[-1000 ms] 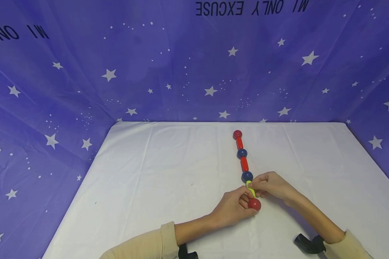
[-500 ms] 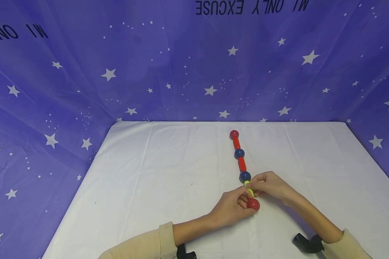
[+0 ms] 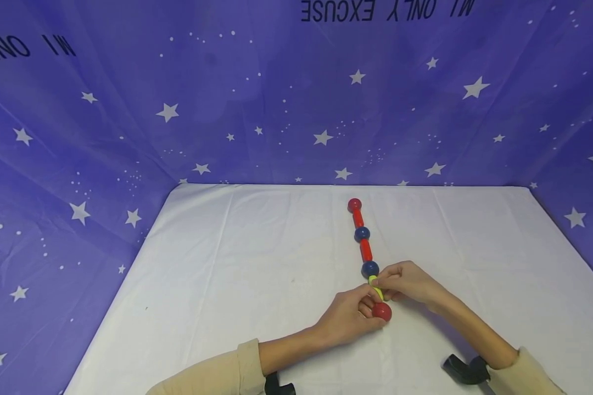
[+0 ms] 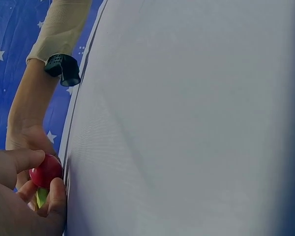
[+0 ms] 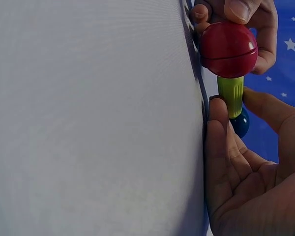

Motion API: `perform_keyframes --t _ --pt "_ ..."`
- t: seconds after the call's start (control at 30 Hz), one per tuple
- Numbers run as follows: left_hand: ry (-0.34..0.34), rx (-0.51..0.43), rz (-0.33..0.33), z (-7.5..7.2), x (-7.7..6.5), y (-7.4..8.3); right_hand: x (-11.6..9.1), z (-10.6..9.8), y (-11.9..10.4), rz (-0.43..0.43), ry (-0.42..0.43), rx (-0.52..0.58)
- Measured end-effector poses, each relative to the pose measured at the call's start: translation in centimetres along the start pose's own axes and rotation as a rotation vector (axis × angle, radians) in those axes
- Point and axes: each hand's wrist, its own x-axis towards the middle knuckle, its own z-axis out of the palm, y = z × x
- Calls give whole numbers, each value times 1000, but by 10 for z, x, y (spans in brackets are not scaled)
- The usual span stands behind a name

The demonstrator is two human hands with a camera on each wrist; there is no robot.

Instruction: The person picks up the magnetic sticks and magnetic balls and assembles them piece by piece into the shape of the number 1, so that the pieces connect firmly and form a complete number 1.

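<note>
A chain of balls and rods lies on the table, running from the back towards the person. Its far end is a red ball point(image 3: 354, 205), then a red rod point(image 3: 358, 218), a blue ball point(image 3: 362, 234), another red rod and a second blue ball point(image 3: 370, 269). After that comes a yellow-green rod point(image 5: 231, 93) ending in a near red ball point(image 5: 228, 49). My left hand point(image 3: 348, 320) grips this near red ball between thumb and fingers. My right hand point(image 3: 409, 285) pinches the yellow-green rod; its fingers partly cover the rod in the head view.
A white cloth covers the table point(image 3: 257, 247). Behind it and at the sides hangs a purple-blue curtain point(image 3: 257, 99) with white stars. Black wrist cameras point(image 3: 466, 370) sit at both beige cuffs.
The whole chain has shifted left in the head view, its far end most, and both hands have moved slightly left with it. Their hold on the ball and rod looks the same.
</note>
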Motion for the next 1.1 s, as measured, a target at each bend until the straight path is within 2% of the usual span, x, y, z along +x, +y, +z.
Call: perform_keyframes --t 0.4,1.1 --pt "1 27 9 -7 -5 -1 3 5 -3 -41 -32 14" --pt "13 60 10 -19 -13 -6 12 17 -12 -48 -36 8"
